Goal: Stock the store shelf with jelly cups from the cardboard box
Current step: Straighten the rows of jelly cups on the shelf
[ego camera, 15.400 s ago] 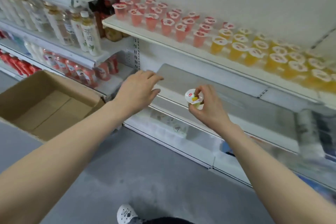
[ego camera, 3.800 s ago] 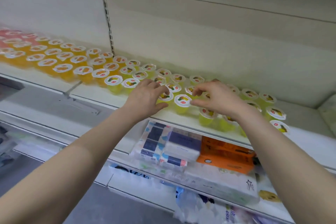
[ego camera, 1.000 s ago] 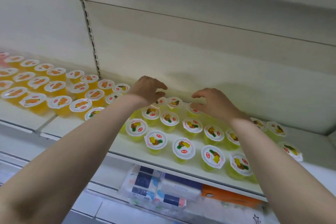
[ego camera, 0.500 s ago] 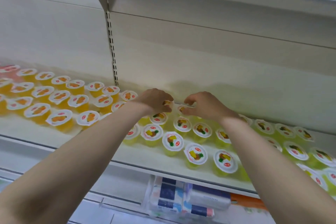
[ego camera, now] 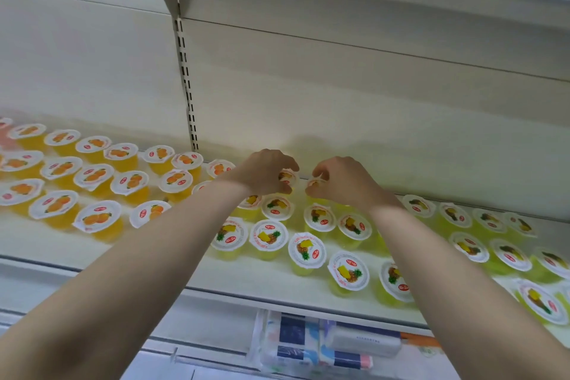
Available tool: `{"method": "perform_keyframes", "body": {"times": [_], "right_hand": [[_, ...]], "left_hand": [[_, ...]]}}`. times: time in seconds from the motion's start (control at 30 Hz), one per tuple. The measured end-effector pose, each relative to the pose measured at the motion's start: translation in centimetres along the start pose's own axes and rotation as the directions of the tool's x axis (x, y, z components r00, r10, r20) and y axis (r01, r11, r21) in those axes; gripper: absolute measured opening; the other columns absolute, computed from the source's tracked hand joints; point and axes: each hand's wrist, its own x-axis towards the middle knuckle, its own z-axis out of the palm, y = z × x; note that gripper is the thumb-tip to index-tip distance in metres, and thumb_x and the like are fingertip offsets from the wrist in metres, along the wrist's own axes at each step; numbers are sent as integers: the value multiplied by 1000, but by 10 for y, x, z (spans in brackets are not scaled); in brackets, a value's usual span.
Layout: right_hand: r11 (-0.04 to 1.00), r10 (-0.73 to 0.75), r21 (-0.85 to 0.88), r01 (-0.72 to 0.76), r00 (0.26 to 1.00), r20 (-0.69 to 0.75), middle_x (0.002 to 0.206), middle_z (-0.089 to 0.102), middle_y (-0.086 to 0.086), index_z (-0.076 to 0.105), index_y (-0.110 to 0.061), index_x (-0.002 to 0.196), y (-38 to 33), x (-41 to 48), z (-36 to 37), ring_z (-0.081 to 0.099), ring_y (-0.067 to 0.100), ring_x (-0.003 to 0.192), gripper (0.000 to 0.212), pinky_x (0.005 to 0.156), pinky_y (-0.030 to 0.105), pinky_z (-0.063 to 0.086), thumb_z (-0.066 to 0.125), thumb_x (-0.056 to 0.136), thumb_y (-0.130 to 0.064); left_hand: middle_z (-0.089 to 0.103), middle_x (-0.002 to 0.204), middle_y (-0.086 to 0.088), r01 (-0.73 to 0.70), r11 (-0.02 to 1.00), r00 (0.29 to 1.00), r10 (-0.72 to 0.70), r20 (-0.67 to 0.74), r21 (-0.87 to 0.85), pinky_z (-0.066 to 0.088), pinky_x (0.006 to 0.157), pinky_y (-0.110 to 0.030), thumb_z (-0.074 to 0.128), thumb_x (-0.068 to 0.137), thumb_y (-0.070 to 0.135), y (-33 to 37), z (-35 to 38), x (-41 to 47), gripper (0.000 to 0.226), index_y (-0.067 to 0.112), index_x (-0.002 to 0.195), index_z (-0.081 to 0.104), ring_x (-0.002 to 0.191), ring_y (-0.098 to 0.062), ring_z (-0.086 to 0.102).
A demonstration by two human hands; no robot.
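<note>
A long white shelf (ego camera: 246,274) ran across the view, its pale back panel (ego camera: 339,95) rising behind it and a slotted upright (ego camera: 185,71) dividing that panel left of centre. Orange jelly cups (ego camera: 92,176) stood in loose rows over the left half of the shelf, from back edge to near the front edge; yellow jelly cups (ego camera: 308,251) with pineapple lids filled the middle and right half. Both bare forearms reached in from the lower corners toward the shelf's back edge. The left hand (ego camera: 266,171) was curled around a small cup (ego camera: 287,177) at the back edge, fingers pinching its rim. The right hand (ego camera: 342,183), just beside it, pinched another cup (ego camera: 315,183) between thumb and fingertips. Below the shelf's front edge lay wrapped blue-and-white packs (ego camera: 296,339).
</note>
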Motion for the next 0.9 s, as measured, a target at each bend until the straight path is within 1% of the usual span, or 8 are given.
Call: {"method": "perform_keyframes", "body": {"times": [0.17,0.3,0.4,0.5,0.57,0.63,0.8,0.9], "right_hand": [[999,-7,50,9,999,-48,105,70,0,67,-19,120,3,1,7,60,16,97,48,74,26,39,73,79,-43],[997,-12,81,17,998,-58,112,67,-3,63,-23,127,8,-7,4,58,15,101,52,78,27,39,72,82,-48],[991,-50,115,61,994,-100,105,68,-8,68,-23,116,11,-21,-10,58,13,103,38,83,29,43,73,84,-44],[988,-51,150,46,998,29,96,69,-17,72,-29,102,12,-40,-26,62,5,97,22,81,22,45,76,82,-37],[988,-22,156,-5,985,169,100,67,-22,71,-33,106,9,-52,-30,60,-2,98,29,82,20,45,79,78,-41],[991,-1,129,-31,971,239,108,64,-23,68,-34,113,5,-59,-29,57,-2,101,41,86,22,46,81,76,-44],[996,37,73,-56,971,236,122,62,-14,61,-31,128,-13,-66,-24,58,12,113,57,97,31,47,81,76,-42],[997,44,48,-55,978,205,125,62,-12,61,-28,129,-19,-68,-21,58,14,113,55,93,29,47,78,78,-41]], "left_hand": [[57,130,-2,2,1000,1000,-2,6,-7,42,95,-34,70,86,31,-2,1,0,48,26,131,58,119,-23,54],[54,136,0,-7,1000,1000,7,2,-30,41,99,-34,70,85,34,-4,-1,-5,50,24,132,58,122,-22,52],[55,130,2,-10,996,998,5,-60,-91,41,99,-35,71,84,35,-7,-6,-18,42,28,125,63,118,-20,52],[59,121,11,-5,991,1000,2,-16,-136,42,93,-26,71,84,41,-5,-13,-37,35,33,118,66,110,-12,54],[58,125,16,23,993,997,-15,71,-113,42,96,-27,68,81,51,-2,-14,-47,38,40,118,65,113,-9,53],[54,134,15,20,999,992,-16,122,-39,40,101,-30,64,80,58,3,-13,-53,46,42,124,60,123,-11,48],[45,145,12,-27,996,991,15,135,88,33,102,-32,58,84,62,10,-14,-61,58,39,137,51,134,-15,34],[45,146,9,-31,992,990,13,142,120,33,102,-31,56,87,60,12,-14,-64,58,36,139,48,135,-17,34]]}}
